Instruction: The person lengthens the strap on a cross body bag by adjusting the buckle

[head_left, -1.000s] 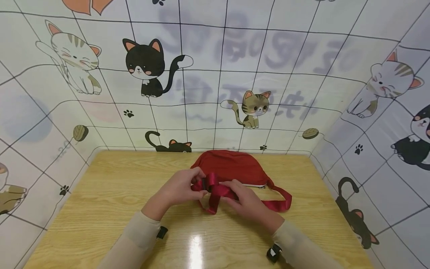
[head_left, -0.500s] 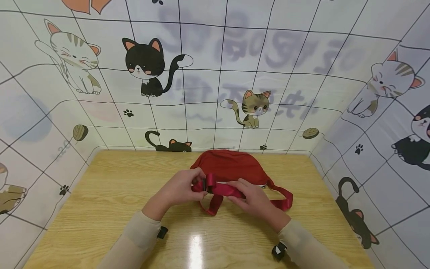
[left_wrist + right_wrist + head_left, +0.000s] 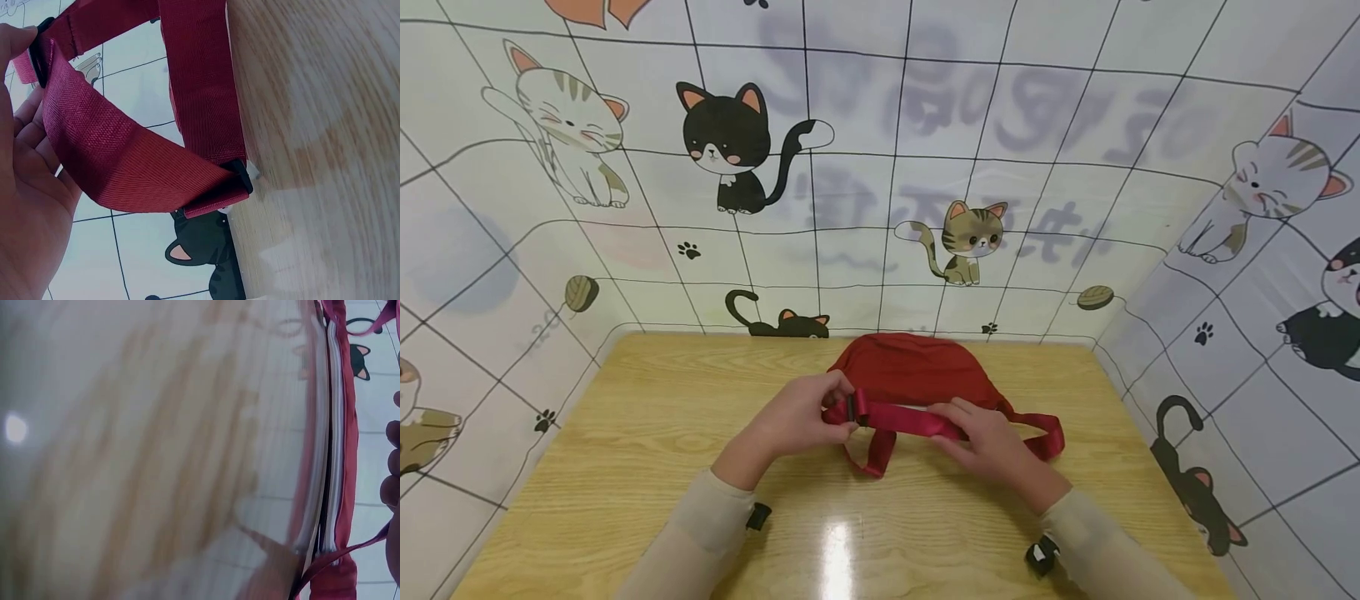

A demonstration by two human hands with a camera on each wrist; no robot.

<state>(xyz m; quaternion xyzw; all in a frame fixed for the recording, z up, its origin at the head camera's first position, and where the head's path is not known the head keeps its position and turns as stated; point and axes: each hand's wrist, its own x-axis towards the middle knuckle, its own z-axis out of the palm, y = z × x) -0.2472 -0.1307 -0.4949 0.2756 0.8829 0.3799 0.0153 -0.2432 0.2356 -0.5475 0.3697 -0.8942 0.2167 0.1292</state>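
Observation:
A red waist bag [image 3: 917, 371] lies at the back of the wooden table, its zipper [image 3: 334, 437] facing the near side. Left of centre, my left hand [image 3: 793, 421] pinches the crimson webbing strap at a black slider buckle [image 3: 39, 55] between thumb and fingers. A small loop of strap stands up beside this buckle. My right hand [image 3: 985, 446] pinches the strap [image 3: 898, 418] farther right, so a stretch runs nearly straight between both hands. A second black buckle [image 3: 242, 177] shows on the strap in the left wrist view. In the right wrist view only some fingers [image 3: 392, 459] show.
Another loop of strap [image 3: 880, 454] hangs below the left hand, and a strap end loop [image 3: 1048, 437] lies right of the bag. White walls [image 3: 865, 108] with cat drawings enclose the table [image 3: 700, 375] at the back and sides.
My right hand has moved right along with the strap, drawing it straighter. The upright loop at the buckle has become smaller. My left hand stays almost in place.

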